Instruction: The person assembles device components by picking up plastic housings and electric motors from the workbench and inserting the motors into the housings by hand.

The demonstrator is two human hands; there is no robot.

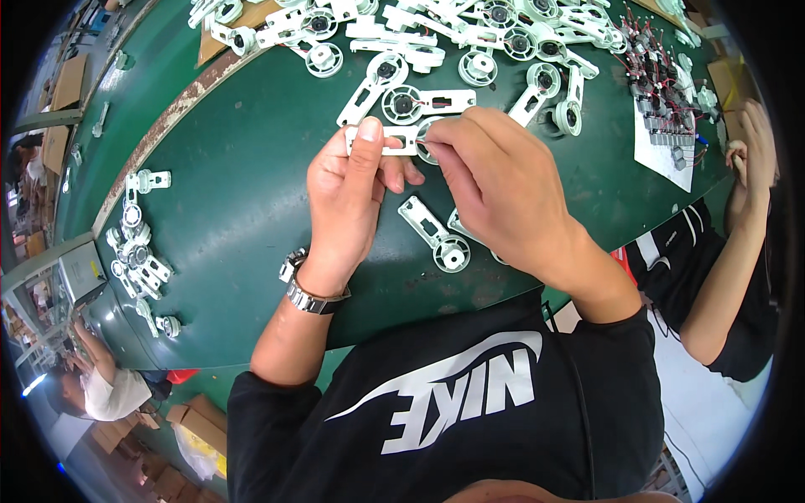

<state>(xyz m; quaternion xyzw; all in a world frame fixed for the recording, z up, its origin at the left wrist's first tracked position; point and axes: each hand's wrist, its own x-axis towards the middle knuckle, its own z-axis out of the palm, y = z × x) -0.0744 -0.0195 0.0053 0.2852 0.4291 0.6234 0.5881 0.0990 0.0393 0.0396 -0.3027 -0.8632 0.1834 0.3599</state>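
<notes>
My left hand [352, 184] grips a pale plastic housing [394, 141] with a flat slotted handle and a round ring at its end, thumb on top of the handle. Over the ring end, the fingers of my right hand [503, 184] are pinched together. A bit of red wire shows by those fingertips; what exactly they grip is hidden. Just beyond lies another housing [449, 102] with a dark motor in its ring. Nearer to me, a similar housing [434, 235] rests on the green table [243, 201], and another is partly covered by my right hand.
Many more housings [402, 42] are heaped along the far side. At far right, small motors with red wires [658, 84] lie by a white sheet [671, 163]. A smaller group of housings [134, 243] sits at left. A co-worker's arm [729, 260] is at right, another person [105, 390] at lower left.
</notes>
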